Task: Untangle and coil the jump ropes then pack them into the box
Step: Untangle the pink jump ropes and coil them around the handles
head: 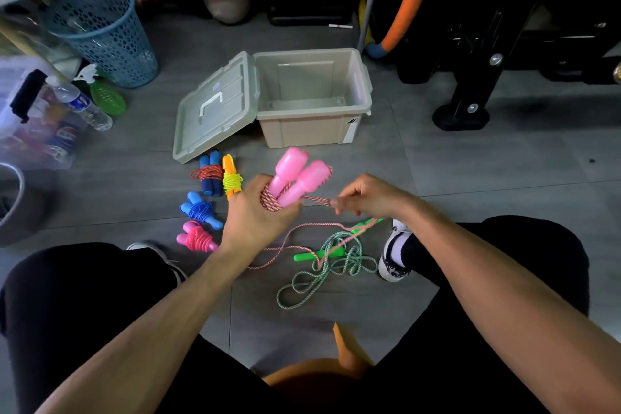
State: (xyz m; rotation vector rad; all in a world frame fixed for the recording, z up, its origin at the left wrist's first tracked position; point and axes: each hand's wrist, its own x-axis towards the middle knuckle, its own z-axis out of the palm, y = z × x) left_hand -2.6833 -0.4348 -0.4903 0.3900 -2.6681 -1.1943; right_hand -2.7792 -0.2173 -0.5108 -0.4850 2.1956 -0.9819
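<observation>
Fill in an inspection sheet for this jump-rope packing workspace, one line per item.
Surface: grey tiled floor, person seated.
Job's things: open beige box, nothing seen inside; lid leaning at its side; four coiled ropes on floor; green rope loose.
Clutter: water bottle, blue basket.
Hands: left hand holds pink handles; right hand pinches the pink-white rope.
Cables: nothing seen.
Surroundings: black gym equipment, foam-covered hoop.
</observation>
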